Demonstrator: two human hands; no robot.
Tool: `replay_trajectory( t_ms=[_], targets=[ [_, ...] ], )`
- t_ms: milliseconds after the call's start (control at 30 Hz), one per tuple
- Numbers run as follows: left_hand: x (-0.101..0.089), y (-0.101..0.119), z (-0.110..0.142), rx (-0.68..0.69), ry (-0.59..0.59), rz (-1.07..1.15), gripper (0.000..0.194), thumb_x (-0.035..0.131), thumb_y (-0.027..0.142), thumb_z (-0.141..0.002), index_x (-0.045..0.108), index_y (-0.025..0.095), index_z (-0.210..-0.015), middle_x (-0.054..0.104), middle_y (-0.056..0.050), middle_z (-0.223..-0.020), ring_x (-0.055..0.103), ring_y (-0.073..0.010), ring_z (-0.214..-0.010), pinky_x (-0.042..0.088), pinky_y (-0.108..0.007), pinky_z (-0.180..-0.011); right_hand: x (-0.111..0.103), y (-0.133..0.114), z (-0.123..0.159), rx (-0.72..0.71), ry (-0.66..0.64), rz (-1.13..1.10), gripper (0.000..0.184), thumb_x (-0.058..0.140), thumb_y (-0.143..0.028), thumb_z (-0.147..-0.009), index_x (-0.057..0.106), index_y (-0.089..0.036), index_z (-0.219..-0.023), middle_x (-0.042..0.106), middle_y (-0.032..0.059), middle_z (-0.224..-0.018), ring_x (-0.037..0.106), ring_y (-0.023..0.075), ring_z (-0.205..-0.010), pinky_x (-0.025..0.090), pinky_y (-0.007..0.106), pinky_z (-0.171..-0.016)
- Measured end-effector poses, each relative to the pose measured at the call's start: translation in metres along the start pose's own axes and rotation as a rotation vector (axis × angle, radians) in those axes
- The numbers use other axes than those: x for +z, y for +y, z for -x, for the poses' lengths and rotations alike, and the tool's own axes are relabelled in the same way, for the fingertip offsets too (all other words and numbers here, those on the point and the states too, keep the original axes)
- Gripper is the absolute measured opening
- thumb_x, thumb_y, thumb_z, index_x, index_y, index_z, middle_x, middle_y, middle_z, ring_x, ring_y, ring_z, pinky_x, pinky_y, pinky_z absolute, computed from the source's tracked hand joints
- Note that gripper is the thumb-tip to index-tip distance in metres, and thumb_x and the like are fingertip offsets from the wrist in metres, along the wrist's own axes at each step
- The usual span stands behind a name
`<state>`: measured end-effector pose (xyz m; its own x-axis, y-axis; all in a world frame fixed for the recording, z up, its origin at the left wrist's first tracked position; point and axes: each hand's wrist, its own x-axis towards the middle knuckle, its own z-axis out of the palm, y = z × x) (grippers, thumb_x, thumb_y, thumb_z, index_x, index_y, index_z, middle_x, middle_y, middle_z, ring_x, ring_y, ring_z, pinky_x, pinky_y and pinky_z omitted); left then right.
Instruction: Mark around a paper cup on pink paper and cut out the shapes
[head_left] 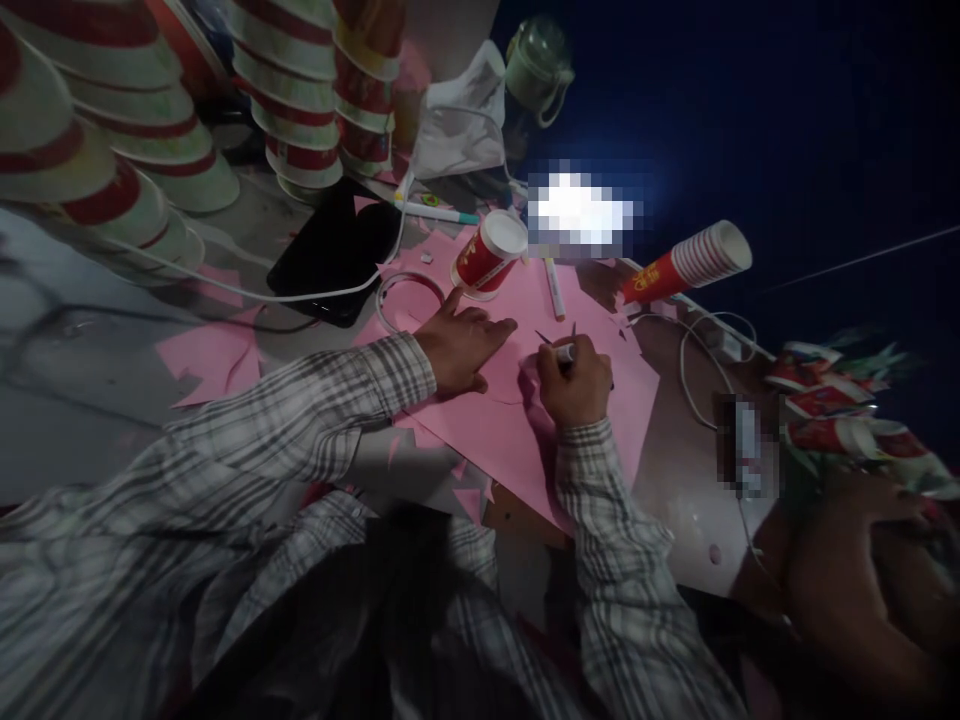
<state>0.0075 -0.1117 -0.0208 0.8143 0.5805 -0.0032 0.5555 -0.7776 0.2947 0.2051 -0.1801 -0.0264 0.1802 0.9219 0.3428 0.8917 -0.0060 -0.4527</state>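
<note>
My left hand (pixel 463 345) lies on a large pink paper sheet (pixel 499 445), fingers stretched out and apart. Its fingertips come close to the base of an upturned red and white paper cup (pixel 491 255). To the right, my right hand (pixel 576 380) is closed over the same sheet, gripping a white marker (pixel 565 353) whose end shows between the fingers. Thin dark points stick out by that hand, perhaps scissor blades; I cannot tell. A faint curved line runs on the paper between the hands. Another white marker (pixel 554 290) rests beyond them.
Tall paper cup stacks (pixel 304 120) stand at the back left, near a black phone-like slab (pixel 337 250). A tilted cup stack (pixel 690 262) is at the right. White cable (pixel 300 297) crosses the table, with pink scraps (pixel 214 355) around. Another person's arm (pixel 840 580) shows at right.
</note>
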Motion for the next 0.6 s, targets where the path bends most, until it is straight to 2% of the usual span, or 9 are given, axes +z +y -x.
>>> replay_trajectory(
  t_ms=[233,333,433,500,600],
  targets=[
    [0.000,-0.003,0.002,0.030,0.039,0.044,0.079,0.071,0.043,-0.086,0.040,0.011,-0.151,0.066,-0.022,-0.138,0.057,-0.0362,-0.136,0.013,-0.060,-0.126,-0.013,0.022,-0.009,0.296,0.270,-0.518,0.025,0.059,-0.046,-0.085,0.059,-0.022,-0.079,0.051,-0.0069,-0.054,0.047,0.0116,-0.048,0.039,0.025,-0.049],
    [0.002,-0.006,0.002,0.010,0.007,0.089,0.084,0.073,0.043,-0.085,0.036,0.011,-0.153,0.063,-0.022,-0.142,0.054,-0.0360,-0.140,0.013,-0.060,-0.127,-0.011,0.025,-0.011,0.413,0.304,-0.676,0.026,0.064,-0.047,-0.080,0.059,-0.021,-0.078,0.046,-0.0089,-0.051,0.042,0.0094,-0.045,0.036,0.023,-0.045],
    [0.004,-0.009,0.000,-0.019,-0.004,0.176,0.088,0.070,0.040,-0.085,0.028,0.013,-0.158,0.062,-0.019,-0.146,0.051,-0.0346,-0.145,0.013,-0.061,-0.128,-0.011,0.029,-0.012,0.412,0.314,-0.724,0.028,0.068,-0.047,-0.079,0.058,-0.020,-0.077,0.047,-0.0093,-0.052,0.044,0.0083,-0.045,0.037,0.021,-0.045],
    [0.004,-0.010,-0.002,-0.032,0.040,0.258,0.076,0.060,0.029,-0.091,0.028,0.013,-0.158,0.065,-0.017,-0.142,0.055,-0.0319,-0.141,0.018,-0.062,-0.127,-0.012,0.030,-0.011,0.364,0.334,-0.708,0.029,0.069,-0.047,-0.081,0.059,-0.020,-0.079,0.048,-0.0092,-0.054,0.045,0.0079,-0.047,0.038,0.021,-0.047],
    [0.000,-0.009,-0.004,-0.110,0.197,0.509,0.055,0.040,0.016,-0.096,0.039,0.014,-0.150,0.069,-0.015,-0.135,0.063,-0.0245,-0.130,0.041,-0.053,-0.118,-0.014,0.027,-0.008,0.285,0.361,-0.638,0.029,0.068,-0.048,-0.085,0.060,-0.019,-0.083,0.050,-0.0082,-0.056,0.047,0.0083,-0.049,0.040,0.021,-0.049]
  ],
)
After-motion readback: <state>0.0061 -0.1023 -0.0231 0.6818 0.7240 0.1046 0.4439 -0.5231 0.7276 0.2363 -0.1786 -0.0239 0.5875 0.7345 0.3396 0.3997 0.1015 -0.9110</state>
